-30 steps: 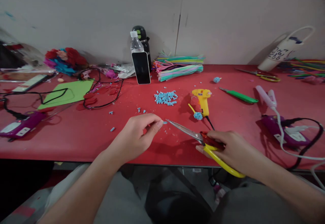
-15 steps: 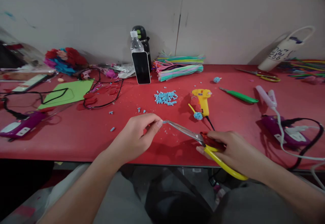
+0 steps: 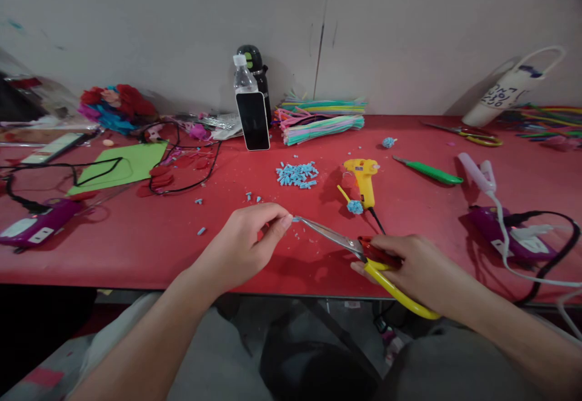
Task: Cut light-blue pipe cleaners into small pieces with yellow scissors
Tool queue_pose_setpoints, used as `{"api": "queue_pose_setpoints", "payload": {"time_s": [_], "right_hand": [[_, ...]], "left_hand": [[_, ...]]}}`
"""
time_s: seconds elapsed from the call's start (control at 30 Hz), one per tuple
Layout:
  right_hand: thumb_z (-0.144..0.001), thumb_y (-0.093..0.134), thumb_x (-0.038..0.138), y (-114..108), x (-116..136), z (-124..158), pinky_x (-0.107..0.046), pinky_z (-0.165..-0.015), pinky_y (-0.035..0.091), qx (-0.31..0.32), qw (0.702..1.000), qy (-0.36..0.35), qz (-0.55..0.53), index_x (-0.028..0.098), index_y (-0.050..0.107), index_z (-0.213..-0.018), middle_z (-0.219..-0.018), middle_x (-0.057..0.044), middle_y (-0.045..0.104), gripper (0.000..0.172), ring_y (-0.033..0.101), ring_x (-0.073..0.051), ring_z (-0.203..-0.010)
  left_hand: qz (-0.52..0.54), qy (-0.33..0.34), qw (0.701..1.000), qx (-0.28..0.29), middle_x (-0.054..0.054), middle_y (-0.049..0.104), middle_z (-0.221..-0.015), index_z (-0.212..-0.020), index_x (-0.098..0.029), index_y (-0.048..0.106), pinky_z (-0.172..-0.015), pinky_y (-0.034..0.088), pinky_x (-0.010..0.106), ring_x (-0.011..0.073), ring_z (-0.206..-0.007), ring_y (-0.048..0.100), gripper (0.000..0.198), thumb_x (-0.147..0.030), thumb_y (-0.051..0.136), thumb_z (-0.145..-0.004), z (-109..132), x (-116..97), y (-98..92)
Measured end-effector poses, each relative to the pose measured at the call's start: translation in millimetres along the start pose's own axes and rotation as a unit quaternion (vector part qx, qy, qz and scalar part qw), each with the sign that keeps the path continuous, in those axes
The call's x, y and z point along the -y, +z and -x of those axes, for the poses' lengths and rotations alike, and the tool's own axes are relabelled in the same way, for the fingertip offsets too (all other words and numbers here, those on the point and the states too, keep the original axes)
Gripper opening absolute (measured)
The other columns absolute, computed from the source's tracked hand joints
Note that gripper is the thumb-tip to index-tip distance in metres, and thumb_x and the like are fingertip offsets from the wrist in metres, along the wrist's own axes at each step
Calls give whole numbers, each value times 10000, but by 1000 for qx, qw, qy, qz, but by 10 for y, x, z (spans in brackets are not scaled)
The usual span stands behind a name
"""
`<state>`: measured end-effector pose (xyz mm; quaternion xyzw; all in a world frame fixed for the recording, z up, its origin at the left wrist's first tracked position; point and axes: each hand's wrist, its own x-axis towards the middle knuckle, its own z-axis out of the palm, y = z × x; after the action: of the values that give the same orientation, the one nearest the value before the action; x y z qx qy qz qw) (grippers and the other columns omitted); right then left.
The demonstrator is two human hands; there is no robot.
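Between the thumb and forefinger of my left hand [image 3: 254, 237] is a small light-blue piece [image 3: 295, 219], mostly hidden by the fingertips. My right hand [image 3: 413, 268] grips the scissors [image 3: 331, 234], which have yellow and red handles. Their blade tips meet the end of the blue piece, with the blades nearly together. Just beyond my hands lies a pile of short blue pieces [image 3: 296, 175]. A yellow glue gun [image 3: 362, 177] rests to the right of it, beside a blue fuzzy ball on a yellow stick [image 3: 354, 207].
Bundled pipe cleaners [image 3: 322, 123] and a propped phone [image 3: 253, 122] stand at the back. To the right are a green-handled tool [image 3: 431, 172], a pink hot tool [image 3: 476, 174] and a purple power strip [image 3: 488, 231]. Green paper [image 3: 122, 165] and black cords lie left.
Almost nothing differs. My right hand and the scissor handles have shifted very slightly; my left hand keeps its pinch at the blade tips.
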<state>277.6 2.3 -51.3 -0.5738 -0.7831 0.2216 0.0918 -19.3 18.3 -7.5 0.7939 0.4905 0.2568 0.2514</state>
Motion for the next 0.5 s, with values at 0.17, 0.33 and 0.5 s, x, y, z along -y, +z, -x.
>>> {"api": "queue_pose_setpoints", "payload": {"time_s": [0.17,0.33,0.5], "right_hand": [[-819,642,527,-57,55,20,-218,-448,242,6,1000,-7,-25,211,468,-663,-557,53,408,393,267,-102,-519],[-831,630,532,-89,76,22,-218,-464,245,8,1000,-6,-30,212,455,-669,-569,60,379,399,247,-110,-551],[-842,601,568,-77,51,17,-218,-471,251,20,1000,-5,-23,211,451,-669,-572,54,416,424,253,-111,-553]], "left_hand": [[10,0,1000,6,-17,517,-713,-788,-182,515,-632,369,251,113,-662,455,273,-319,414,-1000,-1,-9,-8],[11,-6,1000,7,-24,490,-705,-778,-184,488,-625,359,249,108,-657,439,278,-322,406,-1004,0,-14,-13],[7,-9,1000,4,-34,453,-684,-753,-184,456,-607,341,243,100,-639,416,295,-323,402,-1007,0,-29,-23]]}}
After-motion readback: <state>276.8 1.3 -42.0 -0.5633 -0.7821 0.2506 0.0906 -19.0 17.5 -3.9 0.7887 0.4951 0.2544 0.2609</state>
